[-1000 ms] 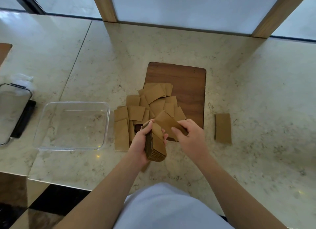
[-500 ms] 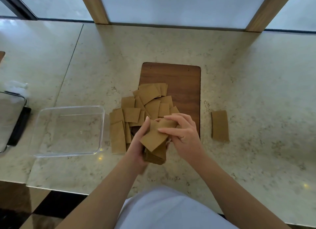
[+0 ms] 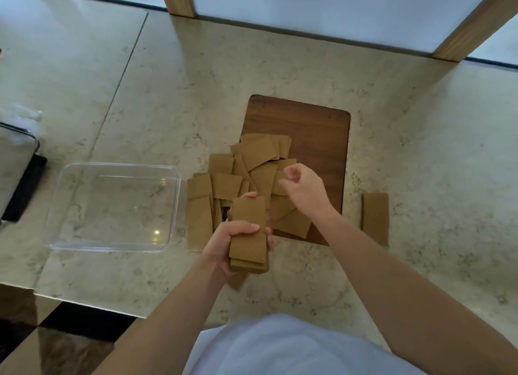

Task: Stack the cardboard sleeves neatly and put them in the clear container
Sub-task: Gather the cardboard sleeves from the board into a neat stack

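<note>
We saw the left hand (image 3: 232,244) closed around a stack (image 3: 249,234) of sleeves, held above the near part of the bench (image 3: 173,94). Its fingers (image 3: 246,228) were clamped over the top sleeve, and the lower sleeves stuck out a little at the near end. The right hand (image 3: 304,191) was above the loose sleeves (image 3: 246,175), with the fingers loosely curled and a little apart, and it held nothing that we could see. These sleeves lay in an untidy pile, partly on the board (image 3: 316,128) and partly on the bench to the left of it. One single sleeve (image 3: 375,216) lay alone on the bench, to the right of the board and apart from it. The container (image 3: 173,206) stood on the bench just beside the pile, on its left side, and there were no sleeves in it.
</note>
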Available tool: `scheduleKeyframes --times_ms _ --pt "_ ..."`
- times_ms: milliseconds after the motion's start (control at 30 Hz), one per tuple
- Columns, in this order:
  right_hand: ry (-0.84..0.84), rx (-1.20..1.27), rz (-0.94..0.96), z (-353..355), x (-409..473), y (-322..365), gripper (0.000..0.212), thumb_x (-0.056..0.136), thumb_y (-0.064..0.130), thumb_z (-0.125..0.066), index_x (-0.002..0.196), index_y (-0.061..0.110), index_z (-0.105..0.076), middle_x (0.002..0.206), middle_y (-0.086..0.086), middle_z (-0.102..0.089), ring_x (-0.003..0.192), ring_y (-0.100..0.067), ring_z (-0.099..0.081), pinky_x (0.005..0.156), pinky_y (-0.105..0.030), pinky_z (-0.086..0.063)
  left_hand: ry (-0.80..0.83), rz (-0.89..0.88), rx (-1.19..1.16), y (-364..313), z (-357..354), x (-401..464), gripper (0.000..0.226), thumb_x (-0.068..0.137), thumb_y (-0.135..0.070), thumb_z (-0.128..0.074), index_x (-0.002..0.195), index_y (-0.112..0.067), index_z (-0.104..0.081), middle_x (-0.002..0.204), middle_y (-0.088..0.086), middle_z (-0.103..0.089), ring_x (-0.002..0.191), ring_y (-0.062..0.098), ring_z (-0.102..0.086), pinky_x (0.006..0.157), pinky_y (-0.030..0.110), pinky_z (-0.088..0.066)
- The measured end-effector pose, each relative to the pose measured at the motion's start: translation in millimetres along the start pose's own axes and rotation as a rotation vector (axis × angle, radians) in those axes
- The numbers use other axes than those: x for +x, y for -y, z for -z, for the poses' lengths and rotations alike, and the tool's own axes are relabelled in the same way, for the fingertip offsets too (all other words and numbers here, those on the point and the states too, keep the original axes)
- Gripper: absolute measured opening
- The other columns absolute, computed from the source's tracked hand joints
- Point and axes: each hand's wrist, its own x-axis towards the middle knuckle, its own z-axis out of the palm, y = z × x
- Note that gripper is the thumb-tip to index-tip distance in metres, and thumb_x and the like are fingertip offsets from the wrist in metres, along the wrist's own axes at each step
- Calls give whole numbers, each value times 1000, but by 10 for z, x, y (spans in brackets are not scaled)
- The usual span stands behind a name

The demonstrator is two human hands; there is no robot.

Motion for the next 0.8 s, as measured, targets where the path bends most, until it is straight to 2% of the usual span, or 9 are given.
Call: scheduleKeyframes --times_ms 67,133,200,267,400,533,600,667,800 --pt "34 -93 -59 -121 168 102 54 92 36 -71 137 13 -54 134 -7 -54 120 -23 -57 95 -34 -47 -30 -11 6 -59 42 -10 66 74 5 -76 128 -31 -64 111 20 -59 85 30 -63 72 45 -56" --pt "32 -268 -76 -267 253 170 65 87 47 -73 138 13 -50 137 -9 -49 124 -29 -53 102 -46 -46 -77 -33 -6 -83 49 -10 59 72 -3 -84 121 -28 -66 110 20 -60 84 30 -64 70 44 -57" --pt "-35 -486 -42 -411 287 218 69 82 52 -75 134 15 -50 135 -10 -49 127 -32 -46 105 -52 -39 -110 -51 -57 -105 43 -15 51 70 -11 -90 114 -25 -67 105 19 -64 82 29 -64 68 42 -58" --pt "-100 -538 -26 -489 313 253 69 76 52 -81 125 14 -50 129 -10 -50 123 -33 -44 102 -51 -37 -132 -55 -102 -122 34 -29 53 66 -17 -95 110 -21 -67 104 19 -66 81 29 -65 66 40 -58" --pt "-124 -477 -20 -500 340 285 71 69 46 -89 117 15 -47 122 -6 -54 119 -30 -45 99 -49 -36 -213 -74 -114 -129 29 -55 52 69 -25 -93 112 -19 -63 107 21 -72 79 28 -68 64 38 -58" --pt "-72 -237 -82 -384 292 213 62 70 40 -90 107 19 -44 91 5 -57 97 -25 -53 98 -48 -32 -245 -97 -119 -129 17 -57 44 76 -30 -87 113 -18 -68 103 18 -71 80 27 -67 65 39 -59" --pt "-65 -113 -156 -279 246 135 63 71 38 -89 110 21 -43 85 10 -54 92 -23 -53 99 -48 -31 -235 -91 -116 -120 5 -54 46 75 -29 -88 115 -18 -68 101 17 -70 80 27 -67 65 39 -59" --pt "-38 -75 -162 -172 178 36 59 76 42 -85 120 25 -50 96 10 -60 102 -25 -57 104 -48 -37 -232 -77 -107 -104 8 -48 53 73 -26 -91 119 -19 -66 102 17 -70 79 27 -68 65 40 -60" --pt "-3 -101 -130 14 -8 -163 54 98 48 -60 143 19 -56 140 -3 -61 132 -30 -52 111 -51 -40 -242 -43 -84 -37 -10 -52 66 69 -22 -96 126 -20 -61 100 18 -73 78 28 -70 66 41 -60"
